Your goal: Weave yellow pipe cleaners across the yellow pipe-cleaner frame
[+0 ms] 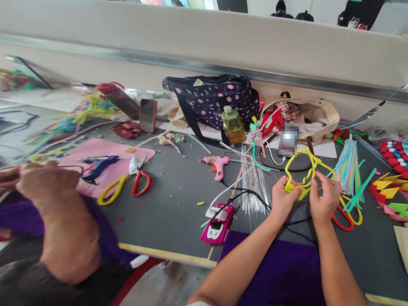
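Between my two hands is a loop-shaped piece of bent yellow pipe cleaners (307,154), raised a little over the table. My left hand (284,196) pinches its lower left part with thumb and fingers. At its right side my right hand (325,196) has its fingers closed on the yellow strands; the exact grip is partly hidden. Scissors with red and yellow handles (346,221) lie just beyond my right hand. Past them stands a bundle of pastel pipe cleaners (347,168). Thin clear sticks or wires (255,191) lie left of my left hand.
A pink glue gun (216,165) and a magenta power strip (218,225) with cables lie left of my arms. Behind are a bottle (233,127), a dark patterned bag (212,100) and a cream bag (331,112). A co-worker's arm (63,221) is at left, near other scissors (127,180).
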`<state>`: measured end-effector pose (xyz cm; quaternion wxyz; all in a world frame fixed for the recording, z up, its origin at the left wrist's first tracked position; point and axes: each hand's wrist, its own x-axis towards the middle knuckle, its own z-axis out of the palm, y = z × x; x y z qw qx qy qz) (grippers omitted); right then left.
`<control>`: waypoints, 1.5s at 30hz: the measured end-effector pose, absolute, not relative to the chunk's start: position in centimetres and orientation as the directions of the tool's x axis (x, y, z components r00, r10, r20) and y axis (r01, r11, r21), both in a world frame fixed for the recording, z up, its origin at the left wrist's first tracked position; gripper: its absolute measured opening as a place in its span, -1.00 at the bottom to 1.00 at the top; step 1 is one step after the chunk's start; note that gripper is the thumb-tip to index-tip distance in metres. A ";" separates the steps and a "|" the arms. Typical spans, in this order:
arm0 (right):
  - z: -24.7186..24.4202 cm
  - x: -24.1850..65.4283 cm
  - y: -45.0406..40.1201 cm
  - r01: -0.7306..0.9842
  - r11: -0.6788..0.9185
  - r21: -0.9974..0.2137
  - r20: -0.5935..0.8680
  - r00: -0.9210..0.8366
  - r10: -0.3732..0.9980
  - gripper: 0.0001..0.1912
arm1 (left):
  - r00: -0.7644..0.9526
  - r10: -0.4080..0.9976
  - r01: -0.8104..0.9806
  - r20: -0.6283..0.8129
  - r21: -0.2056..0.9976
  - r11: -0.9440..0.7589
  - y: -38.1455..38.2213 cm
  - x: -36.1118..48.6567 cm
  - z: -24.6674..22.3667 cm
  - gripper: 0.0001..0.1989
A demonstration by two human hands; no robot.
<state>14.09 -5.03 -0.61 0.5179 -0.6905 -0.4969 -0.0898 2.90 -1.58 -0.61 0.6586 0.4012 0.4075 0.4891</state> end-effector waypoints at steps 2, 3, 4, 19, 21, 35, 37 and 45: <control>-0.7 14.5 -5.0 0.775 0.008 -0.632 0.634 0.511 0.580 -0.73 | 0.206 0.971 -0.287 -0.124 0.941 0.181 -1.8 3.1 -0.8 -0.78; -0.8 14.6 -5.0 0.762 0.009 -0.647 0.623 0.523 0.582 -0.71 | 0.209 0.971 -0.281 -0.118 0.944 0.175 -1.8 3.1 -0.9 -0.79; -0.9 14.6 -5.0 0.744 0.015 -0.668 0.607 0.534 0.588 -0.71 | 0.205 0.972 -0.282 -0.115 0.944 0.171 -1.8 3.1 -0.9 -0.79; -0.2 11.9 -5.1 0.227 0.270 -0.936 0.347 0.724 0.596 -0.81 | 0.064 0.988 -0.461 -0.144 0.873 0.157 -0.7 2.6 -0.4 -0.74; 0.0 11.8 -5.0 0.167 0.312 -0.935 0.327 0.745 0.582 -0.81 | 0.063 0.981 -0.520 -0.182 0.834 0.188 -0.5 2.5 -0.3 -0.71; 0.1 12.6 -4.1 -0.310 0.177 -0.934 -0.067 0.639 0.766 -0.76 | 0.119 0.971 -0.564 -0.205 0.791 0.236 -0.6 2.5 0.1 -0.66; 0.1 12.2 -4.1 -0.297 0.169 -0.940 -0.051 0.612 0.789 -0.75 | 0.122 0.972 -0.553 -0.199 0.800 0.233 -0.7 2.5 0.1 -0.66; -0.4 12.1 -4.3 -0.025 0.183 -0.983 0.108 0.724 0.682 -0.74 | 0.113 0.983 -0.467 -0.142 0.866 0.179 -1.1 2.6 0.2 -0.71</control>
